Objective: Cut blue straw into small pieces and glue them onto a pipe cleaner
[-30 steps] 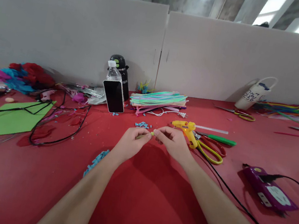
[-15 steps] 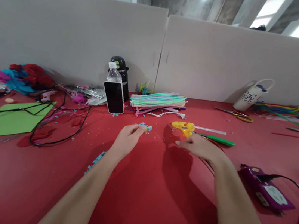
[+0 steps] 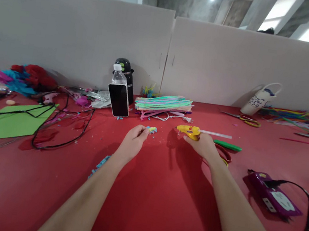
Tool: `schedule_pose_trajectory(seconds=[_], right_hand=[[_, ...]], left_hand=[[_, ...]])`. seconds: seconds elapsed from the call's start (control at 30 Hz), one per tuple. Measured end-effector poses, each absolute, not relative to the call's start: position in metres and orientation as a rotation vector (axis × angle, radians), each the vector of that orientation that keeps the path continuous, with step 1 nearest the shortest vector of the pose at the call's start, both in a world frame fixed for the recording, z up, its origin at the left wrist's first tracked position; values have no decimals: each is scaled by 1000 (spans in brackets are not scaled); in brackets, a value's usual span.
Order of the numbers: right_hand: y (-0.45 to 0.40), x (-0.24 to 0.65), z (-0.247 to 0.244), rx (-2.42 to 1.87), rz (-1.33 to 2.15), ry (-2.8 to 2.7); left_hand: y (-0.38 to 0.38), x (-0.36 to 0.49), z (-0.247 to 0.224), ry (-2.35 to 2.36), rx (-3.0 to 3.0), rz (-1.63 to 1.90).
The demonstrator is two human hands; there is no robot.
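Note:
Between thumb and fingers, my left hand (image 3: 133, 141) pinches a small yellow-and-blue piece (image 3: 151, 130) just above the red table; its exact kind is too small to tell. My right hand (image 3: 203, 146) is closed around the handle of a yellow hot glue gun (image 3: 187, 129), whose nozzle points left. A clear glue stick (image 3: 217, 135) sticks out of the gun's back. Beside my right wrist lie a green-handled tool (image 3: 228, 146) and scissors with red-and-yellow handles (image 3: 224, 153), partly covered by the hand. Small light-blue pieces (image 3: 101, 165) lie by my left forearm.
A phone (image 3: 118, 100) leans on a clear bottle (image 3: 117, 73) before a black flask (image 3: 130, 84). Pastel pipe cleaners (image 3: 163, 104) are stacked at the back. A purple power box (image 3: 273, 195) with a black cord sits right. Green paper (image 3: 9, 122) and a looped black cable (image 3: 84, 132) lie left.
My right hand has moved slightly left and up and has closed around the glue gun's handle. My left hand has stayed nearly in place, with the small piece turned a little.

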State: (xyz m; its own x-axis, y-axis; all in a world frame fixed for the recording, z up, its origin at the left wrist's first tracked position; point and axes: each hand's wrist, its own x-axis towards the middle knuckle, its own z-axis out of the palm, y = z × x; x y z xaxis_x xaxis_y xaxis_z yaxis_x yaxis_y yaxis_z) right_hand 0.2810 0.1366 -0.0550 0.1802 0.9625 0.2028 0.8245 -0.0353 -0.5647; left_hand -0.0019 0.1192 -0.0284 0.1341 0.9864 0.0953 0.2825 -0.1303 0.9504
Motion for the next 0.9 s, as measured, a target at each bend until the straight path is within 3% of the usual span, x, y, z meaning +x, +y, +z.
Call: schedule_pose_trajectory(seconds=[0.23, 0.9], right_hand=[[120, 241, -35, -1242, 981, -1560], [110, 214, -40, -1196, 817, -1792]], left_hand=[[124, -2, -41, 1291, 1494, 1074], [120, 0, -37, 1406, 1577, 1040]])
